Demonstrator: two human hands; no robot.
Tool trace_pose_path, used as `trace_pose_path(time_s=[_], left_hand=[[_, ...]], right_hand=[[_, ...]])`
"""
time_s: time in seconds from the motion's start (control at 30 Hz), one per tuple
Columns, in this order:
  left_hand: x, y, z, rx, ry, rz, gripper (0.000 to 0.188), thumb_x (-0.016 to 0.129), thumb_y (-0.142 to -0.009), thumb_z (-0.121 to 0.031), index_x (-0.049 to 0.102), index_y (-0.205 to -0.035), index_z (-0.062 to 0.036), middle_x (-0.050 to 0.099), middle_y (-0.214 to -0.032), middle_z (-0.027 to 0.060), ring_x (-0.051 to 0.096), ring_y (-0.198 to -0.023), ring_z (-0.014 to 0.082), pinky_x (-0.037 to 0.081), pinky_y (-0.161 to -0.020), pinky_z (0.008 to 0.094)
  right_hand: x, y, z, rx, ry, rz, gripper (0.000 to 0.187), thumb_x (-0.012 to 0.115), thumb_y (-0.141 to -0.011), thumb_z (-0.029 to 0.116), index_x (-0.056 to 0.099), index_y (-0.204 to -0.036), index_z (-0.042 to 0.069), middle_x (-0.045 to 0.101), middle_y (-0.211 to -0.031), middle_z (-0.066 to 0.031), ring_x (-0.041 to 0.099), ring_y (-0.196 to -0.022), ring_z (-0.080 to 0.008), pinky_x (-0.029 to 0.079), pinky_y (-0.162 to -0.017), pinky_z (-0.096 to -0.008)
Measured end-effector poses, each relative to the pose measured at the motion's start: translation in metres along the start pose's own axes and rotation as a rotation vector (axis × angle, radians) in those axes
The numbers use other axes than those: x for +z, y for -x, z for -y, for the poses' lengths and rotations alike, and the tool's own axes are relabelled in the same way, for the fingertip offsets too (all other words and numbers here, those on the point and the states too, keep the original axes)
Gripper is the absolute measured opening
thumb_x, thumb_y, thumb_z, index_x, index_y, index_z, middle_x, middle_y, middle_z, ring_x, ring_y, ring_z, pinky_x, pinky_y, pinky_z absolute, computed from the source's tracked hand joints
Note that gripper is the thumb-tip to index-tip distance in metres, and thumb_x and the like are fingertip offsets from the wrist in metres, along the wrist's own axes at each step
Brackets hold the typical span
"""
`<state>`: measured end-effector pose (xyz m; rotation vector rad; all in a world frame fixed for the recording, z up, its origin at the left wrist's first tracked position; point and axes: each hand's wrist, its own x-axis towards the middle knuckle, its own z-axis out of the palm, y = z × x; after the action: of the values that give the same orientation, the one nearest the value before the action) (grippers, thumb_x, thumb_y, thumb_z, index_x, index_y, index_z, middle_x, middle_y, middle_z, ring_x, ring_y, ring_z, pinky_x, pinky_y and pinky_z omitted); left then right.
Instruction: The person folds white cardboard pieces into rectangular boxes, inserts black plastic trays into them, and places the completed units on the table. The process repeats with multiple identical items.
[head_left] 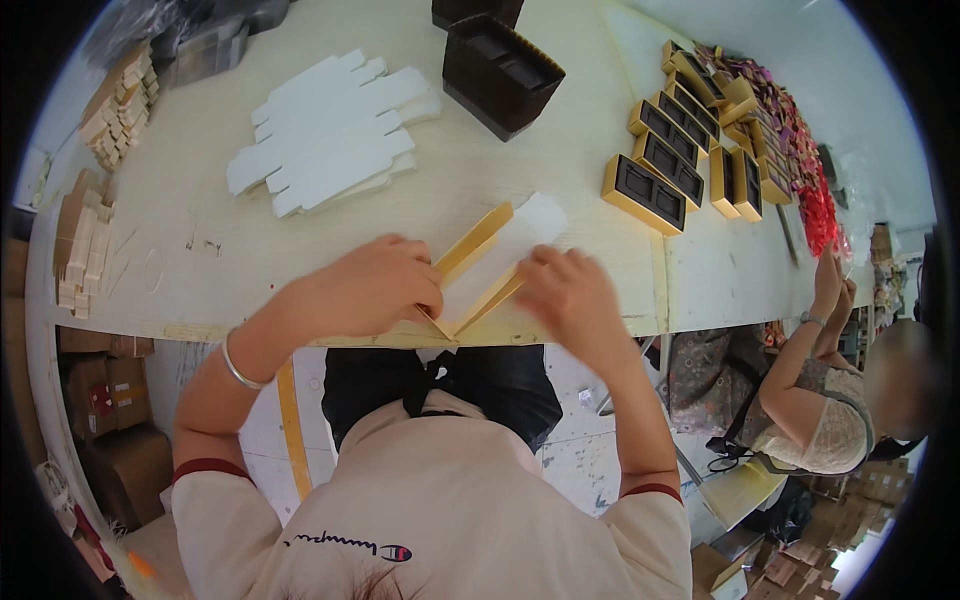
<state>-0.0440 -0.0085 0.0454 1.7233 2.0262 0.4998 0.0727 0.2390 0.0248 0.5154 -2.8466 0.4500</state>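
1. Gold-and-white carton [472,248]: part-folded, at the near edge of the table [190,285], between both hands; gold walls raised, white inside facing up.
2. Left hand [385,285]: fingers bent, apparently pinching the left wall, likely to steady it.
3. Right hand [568,295]: fingers curled beside the right wall; blurred, cannot tell whether they pinch.
4. White flat blanks [330,135]: stacked ahead-left, presumably for easy reach.
5. Dark trays [500,90]: nested in a stack, probably to save space.
6. Gold boxes [640,208]: ahead-right, grouped closely; recessed black inserts [655,183] inside.
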Motion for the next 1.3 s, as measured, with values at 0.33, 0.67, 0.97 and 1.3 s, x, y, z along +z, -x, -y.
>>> trace_pose_path(time_s=[0.33, 0.67, 0.97, 1.3], left_hand=[[0.04, -0.004, -0.032, -0.24, -0.172, -0.376, 0.033, 0.076, -0.069, -0.016, 0.062, -0.097, -0.0086, 0.057, -0.114, 0.0071, 0.055, -0.098, 0.0241, 0.046, -0.085, 0.0383], [0.04, 0.001, -0.004, -0.048, 0.045, -0.407, 0.033, 0.081, -0.065, -0.023, 0.059, -0.084, -0.0084, 0.056, -0.108, 0.0039, 0.053, -0.093, 0.0256, 0.047, -0.08, 0.037], [0.068, -0.015, -0.031, -0.223, 0.134, -0.628, 0.014, 0.066, -0.079, -0.01, 0.059, -0.091, -0.0055, 0.059, -0.081, 0.0069, 0.06, -0.07, 0.0285, 0.048, -0.058, 0.0365], [0.059, -0.015, -0.028, -0.206, 0.27, -0.574, 0.009, 0.066, -0.082, -0.006, 0.061, -0.088, -0.0021, 0.056, -0.086, 0.0082, 0.058, -0.069, 0.0279, 0.048, -0.06, 0.0357]], right_hand=[[-0.004, 0.001, 0.056, 0.053, -0.538, -0.126, 0.035, 0.07, -0.073, 0.003, 0.061, -0.107, 0.001, 0.063, -0.092, -0.0146, 0.059, -0.078, -0.0313, 0.047, -0.068, -0.0393], [0.003, -0.001, 0.012, -0.19, -0.311, 0.123, 0.022, 0.074, -0.073, 0.016, 0.063, -0.089, 0.006, 0.053, -0.084, -0.0057, 0.054, -0.079, -0.0247, 0.043, -0.072, -0.0346], [0.04, -0.008, 0.031, 0.007, -0.34, -0.074, 0.018, 0.071, -0.075, 0.007, 0.055, -0.083, 0.004, 0.056, -0.073, -0.0106, 0.055, -0.071, -0.0304, 0.043, -0.066, -0.0382], [0.032, -0.003, 0.04, 0.194, -0.518, 0.002, 0.028, 0.06, -0.075, -0.006, 0.057, -0.101, 0.004, 0.062, -0.087, -0.0138, 0.057, -0.079, -0.0337, 0.044, -0.072, -0.0405]])
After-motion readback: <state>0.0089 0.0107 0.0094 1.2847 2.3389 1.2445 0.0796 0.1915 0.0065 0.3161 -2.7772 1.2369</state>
